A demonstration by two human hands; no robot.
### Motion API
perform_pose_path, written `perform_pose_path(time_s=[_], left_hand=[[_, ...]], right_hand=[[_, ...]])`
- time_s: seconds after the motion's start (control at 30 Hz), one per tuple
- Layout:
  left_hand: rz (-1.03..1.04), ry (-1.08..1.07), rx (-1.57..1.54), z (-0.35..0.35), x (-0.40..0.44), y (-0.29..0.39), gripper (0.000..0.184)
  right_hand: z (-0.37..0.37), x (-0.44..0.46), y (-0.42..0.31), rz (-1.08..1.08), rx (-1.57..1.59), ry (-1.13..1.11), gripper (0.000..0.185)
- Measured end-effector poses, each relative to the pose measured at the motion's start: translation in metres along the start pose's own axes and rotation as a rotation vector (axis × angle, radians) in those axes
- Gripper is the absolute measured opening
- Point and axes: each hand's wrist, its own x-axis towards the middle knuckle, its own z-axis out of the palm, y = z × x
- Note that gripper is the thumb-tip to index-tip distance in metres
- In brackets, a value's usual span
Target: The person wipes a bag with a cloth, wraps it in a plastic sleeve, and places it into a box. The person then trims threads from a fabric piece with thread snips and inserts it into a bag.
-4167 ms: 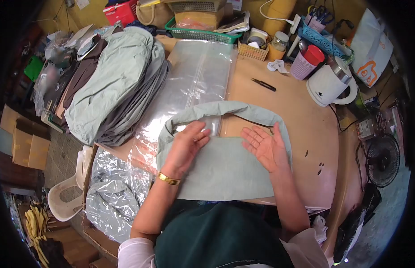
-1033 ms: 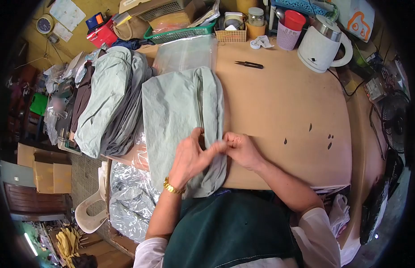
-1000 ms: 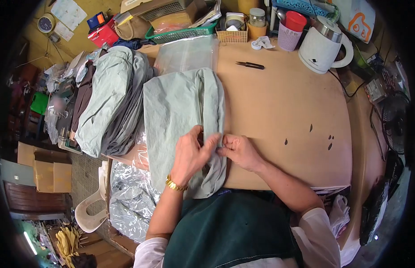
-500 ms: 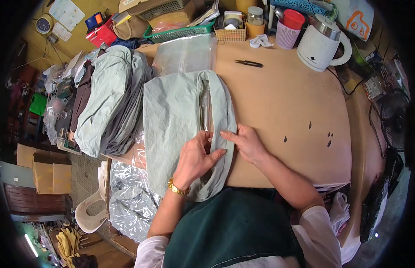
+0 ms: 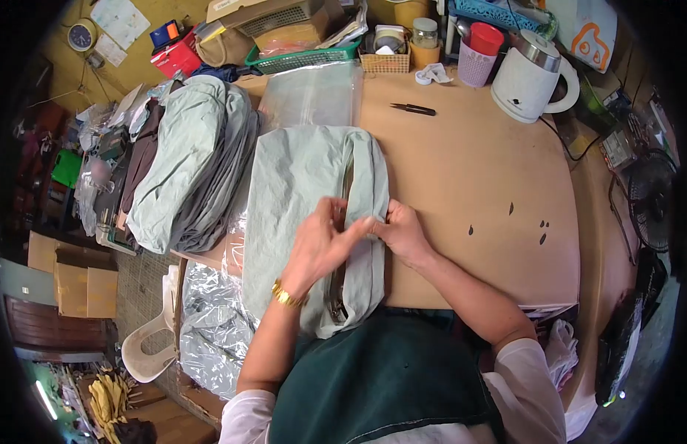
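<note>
A pale grey-green cloth bag (image 5: 288, 177) lies flat before me, a long slit-like opening running lengthwise near its right side. My left hand (image 5: 314, 240) rests over this opening, fingers bent at its edge and thumb stretched apart toward the right. On the bag's right edge, my right hand (image 5: 404, 233) pinches the fabric between thumb and fingers. The two thumbs come close together over the narrow right-hand strip; whether they touch is unclear. Inside the lower end of the slit a darker strip shows.
Stacked similar cloth pieces (image 5: 184, 163) lie to the left. Clear plastic sheets (image 5: 311, 96) lie behind the bag, and thread snippers (image 5: 413, 109) beyond it. A white kettle (image 5: 527, 81) and a pink cup (image 5: 478, 65) stand at the back right. A plastic chair (image 5: 155, 348) stands left.
The bag's right side has flattened and narrowed, and its slit looks less wide. My left hand has lifted slightly, its thumb moving up toward my right hand, which still grips the edge.
</note>
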Motion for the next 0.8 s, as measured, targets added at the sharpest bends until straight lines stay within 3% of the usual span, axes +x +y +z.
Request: perform_pose_path(time_s=[0.03, 0.07, 0.17, 0.2, 0.27, 0.3, 0.4, 0.47, 0.53, 0.6, 0.7, 0.8], left_hand=[[0.090, 0.075, 0.091, 0.002, 0.008, 0.005, 0.035], [0.095, 0.082, 0.091, 0.004, 0.013, -0.001, 0.035], [0.113, 0.057, -0.175, 0.015, 0.027, -0.017, 0.021], [0.123, 0.053, -0.171, 0.017, 0.023, -0.016, 0.021], [0.173, 0.038, -0.311, 0.022, 0.017, -0.015, 0.025], [0.149, -0.044, -0.336, 0.020, 0.014, -0.013, 0.036], [0.069, -0.157, -0.443, 0.016, 0.008, -0.014, 0.038], [0.146, -0.100, -0.313, 0.015, 0.019, -0.013, 0.044], [0.059, 0.073, -0.292, 0.022, 0.042, -0.016, 0.048], [0.033, 0.096, -0.208, 0.023, 0.051, -0.015, 0.046], [0.163, 0.130, -0.280, 0.043, 0.063, -0.037, 0.026], [0.147, 0.130, -0.244, 0.047, 0.051, -0.020, 0.029]], right_hand=[[0.002, -0.002, 0.000, -0.027, -0.082, -0.003, 0.028], [0.002, -0.003, -0.001, -0.059, -0.164, -0.003, 0.027], [-0.016, -0.003, 0.006, 0.100, 0.128, 0.020, 0.025], [-0.015, -0.003, -0.001, 0.210, 0.311, 0.067, 0.023], [-0.009, 0.003, -0.019, 0.195, 0.337, 0.094, 0.020], [-0.005, 0.004, -0.027, 0.191, 0.367, 0.118, 0.019], [-0.018, 0.019, -0.015, 0.083, 0.178, 0.087, 0.018], [-0.021, 0.022, 0.003, 0.053, 0.106, 0.077, 0.017], [-0.017, 0.016, 0.010, 0.028, 0.028, 0.058, 0.016], [-0.004, 0.010, 0.012, 0.037, 0.096, 0.021, 0.015], [0.004, 0.016, -0.016, 0.080, 0.187, 0.126, 0.020], [-0.015, 0.049, -0.001, 0.067, 0.160, 0.239, 0.024]])
